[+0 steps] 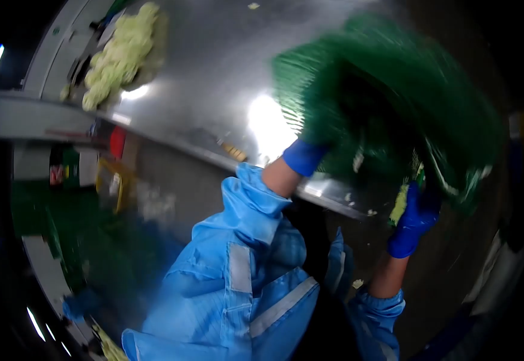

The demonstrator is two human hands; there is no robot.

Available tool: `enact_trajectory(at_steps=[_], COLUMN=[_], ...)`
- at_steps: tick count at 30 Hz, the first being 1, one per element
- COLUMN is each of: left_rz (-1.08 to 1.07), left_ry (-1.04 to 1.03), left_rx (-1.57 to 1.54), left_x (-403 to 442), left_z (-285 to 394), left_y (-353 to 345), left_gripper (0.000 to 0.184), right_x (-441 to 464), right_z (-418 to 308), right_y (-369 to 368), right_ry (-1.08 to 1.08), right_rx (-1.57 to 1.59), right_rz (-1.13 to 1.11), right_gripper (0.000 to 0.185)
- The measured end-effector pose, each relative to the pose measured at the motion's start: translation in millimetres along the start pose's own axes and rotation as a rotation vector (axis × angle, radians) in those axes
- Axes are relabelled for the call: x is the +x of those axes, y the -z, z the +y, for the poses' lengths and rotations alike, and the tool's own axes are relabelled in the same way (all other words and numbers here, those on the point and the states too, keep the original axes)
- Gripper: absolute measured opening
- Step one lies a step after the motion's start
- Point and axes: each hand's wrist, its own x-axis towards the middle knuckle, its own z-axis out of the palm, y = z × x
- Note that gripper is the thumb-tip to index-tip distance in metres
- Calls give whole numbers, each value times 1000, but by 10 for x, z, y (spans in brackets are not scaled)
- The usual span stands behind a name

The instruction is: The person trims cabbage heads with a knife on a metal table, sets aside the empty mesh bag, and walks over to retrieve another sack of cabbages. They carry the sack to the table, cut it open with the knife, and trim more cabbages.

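A large green mesh container [448, 102], smeared by motion, is tilted over the right end of the metal table. My left hand [304, 157], in a blue glove, is against its near left side; the fingers are hidden by the green mesh and blur. Lower right, my right hand [415, 219], also gloved in blue, is closed at the container's near edge. Beside that hand is a pale green vegetable piece [399, 206]. Small pale scraps show inside or behind the container.
The shiny metal table [208, 66] bears a pile of pale green vegetable pieces [120, 54] at its far left. A yellowish-handled tool [233, 151] lies near its front edge. Left of the table are a red object [117, 142], a yellow frame [114, 183] and blurred green containers [93, 240].
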Motion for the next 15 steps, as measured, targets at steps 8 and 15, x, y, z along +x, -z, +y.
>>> enact_trajectory(at_steps=[8, 15], left_rz=[738, 1292], left_ry=[243, 481], left_rx=[590, 1026], left_x=[-1827, -3839], left_z=[1595, 2798], left_y=[3343, 5258], left_gripper=[42, 42], right_x=[-1201, -2087], right_z=[416, 712], right_y=[-4, 10], right_ry=[204, 37], right_rx=[-166, -278], right_rz=[62, -41], right_gripper=[36, 32])
